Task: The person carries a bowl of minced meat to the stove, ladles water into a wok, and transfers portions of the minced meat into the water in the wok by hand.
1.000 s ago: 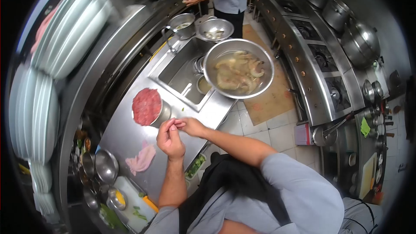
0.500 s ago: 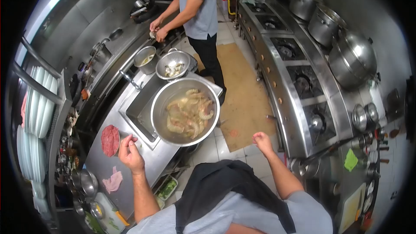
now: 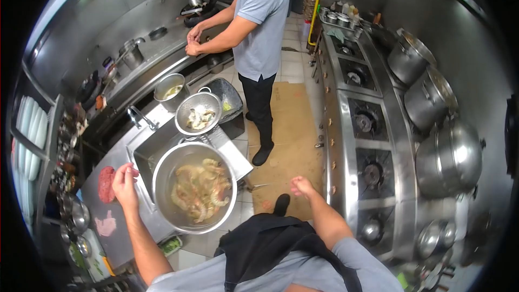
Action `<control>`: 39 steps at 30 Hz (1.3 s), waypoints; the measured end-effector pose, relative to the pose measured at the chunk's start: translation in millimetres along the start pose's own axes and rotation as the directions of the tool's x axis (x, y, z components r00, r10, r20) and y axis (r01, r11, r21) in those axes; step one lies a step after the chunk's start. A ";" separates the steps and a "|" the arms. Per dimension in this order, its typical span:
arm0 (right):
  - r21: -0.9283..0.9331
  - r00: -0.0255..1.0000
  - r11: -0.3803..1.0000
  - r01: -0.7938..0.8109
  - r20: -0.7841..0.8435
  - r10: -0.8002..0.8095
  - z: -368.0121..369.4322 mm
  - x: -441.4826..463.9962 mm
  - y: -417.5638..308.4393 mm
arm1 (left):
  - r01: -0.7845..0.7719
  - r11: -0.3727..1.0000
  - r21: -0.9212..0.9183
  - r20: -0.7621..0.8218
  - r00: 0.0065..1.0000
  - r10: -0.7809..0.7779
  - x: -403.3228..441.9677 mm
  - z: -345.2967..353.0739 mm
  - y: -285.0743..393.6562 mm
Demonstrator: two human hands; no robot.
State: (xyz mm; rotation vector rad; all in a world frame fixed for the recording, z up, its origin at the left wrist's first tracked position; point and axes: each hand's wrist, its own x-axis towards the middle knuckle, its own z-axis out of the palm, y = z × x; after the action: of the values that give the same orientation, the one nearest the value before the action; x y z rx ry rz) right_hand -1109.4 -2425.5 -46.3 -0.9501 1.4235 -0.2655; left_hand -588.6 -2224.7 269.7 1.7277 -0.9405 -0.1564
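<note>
My left hand (image 3: 125, 185) hovers beside the large metal basin (image 3: 161, 186), close to the red minced meat (image 3: 106, 185). Its fingers point up, slightly apart, and nothing shows in them. Whole shrimp (image 3: 195, 190) lie in cloudy water inside the basin, which stands over the sink's edge. My right hand (image 3: 303, 186) is raised above the floor to the right of the basin, fingers curled in, with nothing visible in it. Behind the basin, a metal colander (image 3: 185, 112) holds pale shrimp pieces (image 3: 200, 119).
A co-worker (image 3: 262, 21) stands ahead, hands together over the far counter. A metal pot (image 3: 174, 103) sits behind the sink (image 3: 141, 148) and its tap (image 3: 141, 117). Gas burners (image 3: 373, 174) and large pots (image 3: 451, 159) line the right. Cardboard (image 3: 294, 146) covers the floor.
The view has shifted, so the basin and counter appear further left and lower. My left hand's fingers point up more. The co-worker appears more upright, hands still together.
</note>
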 end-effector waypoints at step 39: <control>-0.560 0.843 0.732 0.389 0.537 -0.037 -349.5 626.5 -446.7 | 0.745 0.435 0.506 0.435 0.215 -0.874 107.3 550.1 3.0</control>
State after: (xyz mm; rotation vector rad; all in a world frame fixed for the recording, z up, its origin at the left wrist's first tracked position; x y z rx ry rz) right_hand -1142.7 -3264.7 -139.7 -1.6424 0.9036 0.3304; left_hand -812.1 -2709.3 98.3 2.2583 -0.3433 -1.5600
